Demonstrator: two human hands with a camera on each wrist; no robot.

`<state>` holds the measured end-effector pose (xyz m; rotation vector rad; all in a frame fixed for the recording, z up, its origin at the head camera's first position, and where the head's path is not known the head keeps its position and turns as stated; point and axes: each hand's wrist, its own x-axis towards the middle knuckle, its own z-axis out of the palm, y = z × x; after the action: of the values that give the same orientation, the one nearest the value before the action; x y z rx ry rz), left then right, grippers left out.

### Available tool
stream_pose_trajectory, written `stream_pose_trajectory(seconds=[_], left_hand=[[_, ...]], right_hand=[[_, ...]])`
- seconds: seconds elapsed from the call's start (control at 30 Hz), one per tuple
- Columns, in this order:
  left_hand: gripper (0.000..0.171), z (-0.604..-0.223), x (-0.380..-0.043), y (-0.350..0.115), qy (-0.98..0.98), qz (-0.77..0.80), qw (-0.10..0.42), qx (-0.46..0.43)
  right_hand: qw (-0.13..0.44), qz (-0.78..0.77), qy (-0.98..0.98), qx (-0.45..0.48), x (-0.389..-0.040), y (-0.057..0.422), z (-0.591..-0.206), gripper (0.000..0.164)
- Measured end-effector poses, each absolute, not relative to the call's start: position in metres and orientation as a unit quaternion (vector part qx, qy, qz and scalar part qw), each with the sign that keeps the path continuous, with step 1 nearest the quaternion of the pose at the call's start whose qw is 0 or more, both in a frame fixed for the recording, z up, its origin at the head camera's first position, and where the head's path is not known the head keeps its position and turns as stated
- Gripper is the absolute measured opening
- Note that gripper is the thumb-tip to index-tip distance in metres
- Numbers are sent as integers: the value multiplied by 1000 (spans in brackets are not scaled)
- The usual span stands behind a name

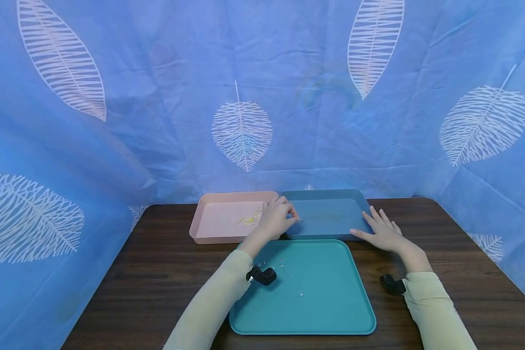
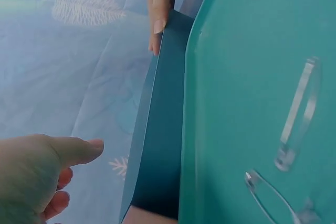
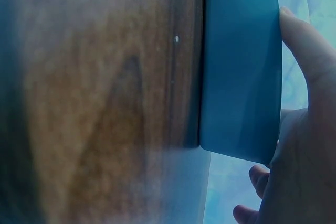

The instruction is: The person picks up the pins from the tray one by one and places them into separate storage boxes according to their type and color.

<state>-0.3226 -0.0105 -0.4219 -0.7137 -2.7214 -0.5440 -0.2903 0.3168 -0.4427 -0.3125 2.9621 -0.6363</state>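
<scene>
My left hand (image 1: 276, 216) reaches across the near side of two shallow trays, thumb and fingertips pinching a small silvery safety pin (image 1: 300, 219) over the left end of the blue tray (image 1: 328, 195). From the left wrist view the pinched pin is hidden behind the hand (image 2: 31, 174). Fingers spread, my right hand (image 1: 382, 232) rests at the right front corner of the blue tray; its thumb lies at the rim in the right wrist view. Silver safety pins (image 2: 296, 114) lie scattered on the teal tray (image 1: 315, 311) below my left wrist.
To the left of the blue tray stands a pink tray (image 1: 210, 218) with several thin gold-coloured pieces (image 1: 249, 220) in it. All the trays are on a dark wooden table (image 1: 144, 282). A blue cloth (image 1: 166, 121) with white leaves hangs behind the table.
</scene>
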Motion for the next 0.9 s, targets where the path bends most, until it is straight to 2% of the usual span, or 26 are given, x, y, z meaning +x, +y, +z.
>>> stream_pose_trajectory(seconds=[0.8,0.9], left_hand=[[14,-434,-272,-81,-923,-224,164,-268],[12,-435,-267,-87,-926,-218,155,-268]], right_hand=[[48,-204,973,-99,-293,317,-445,97],[48,-202,973,-100,-293,317,-445,97]])
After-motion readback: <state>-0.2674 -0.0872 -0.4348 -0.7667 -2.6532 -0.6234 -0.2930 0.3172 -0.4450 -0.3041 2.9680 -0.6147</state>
